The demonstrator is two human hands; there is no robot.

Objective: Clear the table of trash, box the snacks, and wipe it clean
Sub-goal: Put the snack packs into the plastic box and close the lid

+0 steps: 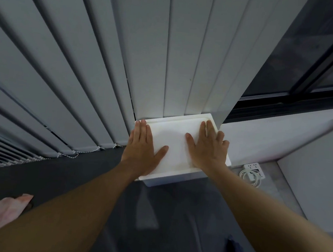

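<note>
Atop white box (173,135), left hand (142,149), right hand (207,148) pressed flat, fingers straight, contents hidden

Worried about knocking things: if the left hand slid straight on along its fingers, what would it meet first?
The left hand would probably meet the blinds behind the box; gap unclear.

We see grey vertical blinds (86,67) filling most of the view, their lower ends linked by a white bead chain (90,151) just above a dark floor (76,170). To the right, a dark-framed window (321,49) sits above a white wall (261,141). At its foot lies a white power strip (254,169) (sockets facing up), with a coiled white cable (251,178) touching it.
</note>
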